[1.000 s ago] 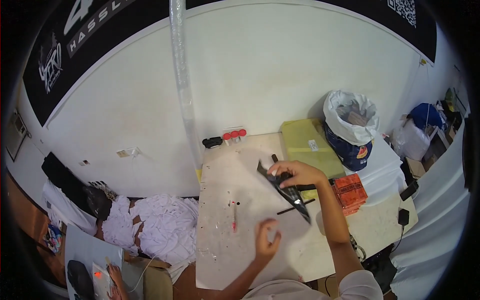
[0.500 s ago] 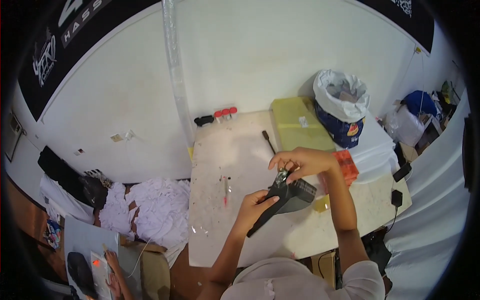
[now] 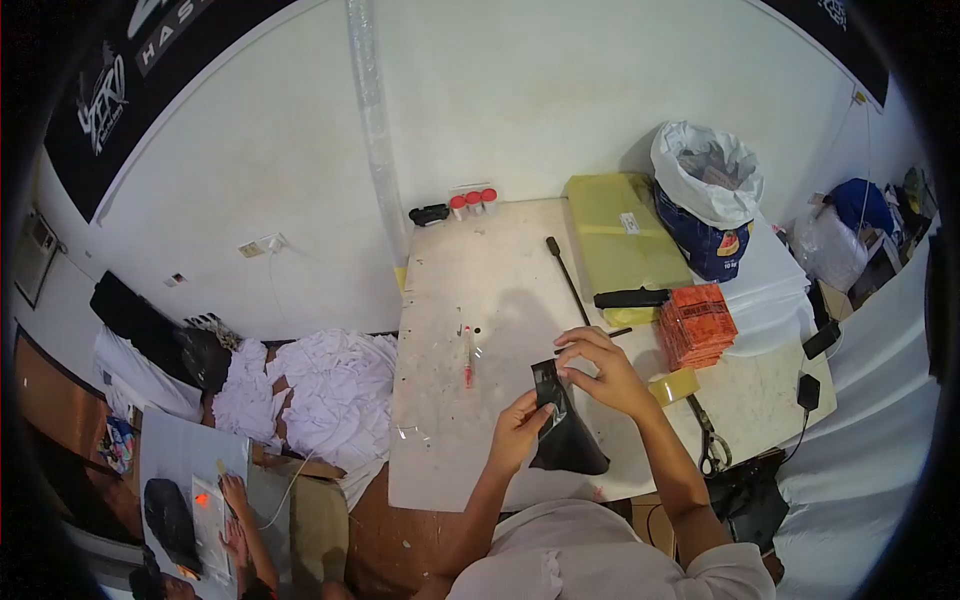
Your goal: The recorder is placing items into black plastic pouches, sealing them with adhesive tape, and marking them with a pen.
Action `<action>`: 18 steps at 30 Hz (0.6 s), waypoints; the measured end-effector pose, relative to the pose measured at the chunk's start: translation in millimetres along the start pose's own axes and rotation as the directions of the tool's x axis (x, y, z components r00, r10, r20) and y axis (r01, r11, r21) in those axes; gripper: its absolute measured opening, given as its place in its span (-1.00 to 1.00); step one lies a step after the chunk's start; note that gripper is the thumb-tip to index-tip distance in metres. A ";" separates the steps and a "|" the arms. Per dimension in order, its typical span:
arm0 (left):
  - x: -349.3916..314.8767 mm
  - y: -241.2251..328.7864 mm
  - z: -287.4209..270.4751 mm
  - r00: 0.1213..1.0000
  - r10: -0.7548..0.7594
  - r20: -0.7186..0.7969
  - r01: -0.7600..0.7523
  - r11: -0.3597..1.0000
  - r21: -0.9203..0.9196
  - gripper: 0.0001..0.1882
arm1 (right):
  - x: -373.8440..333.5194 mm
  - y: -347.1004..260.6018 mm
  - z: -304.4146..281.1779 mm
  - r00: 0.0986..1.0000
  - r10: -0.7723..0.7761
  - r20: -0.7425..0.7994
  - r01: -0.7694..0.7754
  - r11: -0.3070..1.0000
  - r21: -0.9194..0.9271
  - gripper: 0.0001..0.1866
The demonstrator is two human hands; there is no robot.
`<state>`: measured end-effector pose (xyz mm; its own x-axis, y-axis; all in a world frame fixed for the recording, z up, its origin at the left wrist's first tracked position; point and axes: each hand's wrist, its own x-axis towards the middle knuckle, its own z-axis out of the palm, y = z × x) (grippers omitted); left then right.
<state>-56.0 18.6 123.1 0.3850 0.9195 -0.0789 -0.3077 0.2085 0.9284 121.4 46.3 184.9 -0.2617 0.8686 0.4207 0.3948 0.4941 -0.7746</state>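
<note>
A glossy black plastic bag (image 3: 572,440) hangs in front of me over the near part of the table, its narrow top edge up and its wider, fuller end low. My left hand (image 3: 519,428) is closed on its left side, thumb across the front. At the top corner my right hand (image 3: 598,372) has its fingers curled and its thumb against the bag's edge, seeming to pinch it. What the bag holds is hidden.
On the table (image 3: 440,300) lie a long black rod (image 3: 568,280), scissors (image 3: 710,440), a yellow tape roll (image 3: 675,386), an orange stack (image 3: 697,325), a red-tipped pen (image 3: 468,358) and yellow packages (image 3: 620,240). A sack (image 3: 700,200) stands behind. Another person's hands (image 3: 236,515) work at the lower left.
The black bag has turned from slanting sideways to hanging upright, its full end now low. My right hand has moved slightly down and stays at the bag's top. The view has shifted a little.
</note>
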 end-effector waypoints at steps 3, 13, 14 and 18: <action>-2.2 11.2 4.5 1.000 0.004 0.022 -0.004 0.999 -0.034 -0.74 | -7.0 -12.6 -3.0 0.991 -0.114 -0.067 0.104 0.986 -0.133 -0.80; -11.4 19.8 18.6 0.993 0.106 0.050 -0.116 0.952 0.285 -0.70 | -14.4 -32.5 -6.6 0.972 -0.222 -0.071 0.190 0.931 -0.311 -0.83; -12.9 21.7 20.0 0.994 0.098 0.038 -0.105 0.947 0.303 -0.70 | -14.9 -32.5 -7.2 0.974 -0.212 -0.078 0.181 0.940 -0.290 -0.83; -14.3 16.0 16.2 0.991 0.133 0.031 -0.135 0.912 0.388 -0.70 | -15.9 -32.5 -7.9 0.976 -0.211 -0.048 0.188 0.937 -0.293 -0.87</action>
<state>-52.4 3.4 145.0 0.3671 0.9285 0.0566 0.0049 -0.0627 0.9980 119.7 16.6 207.1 -0.2964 0.7454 0.5971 0.5787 0.6375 -0.5086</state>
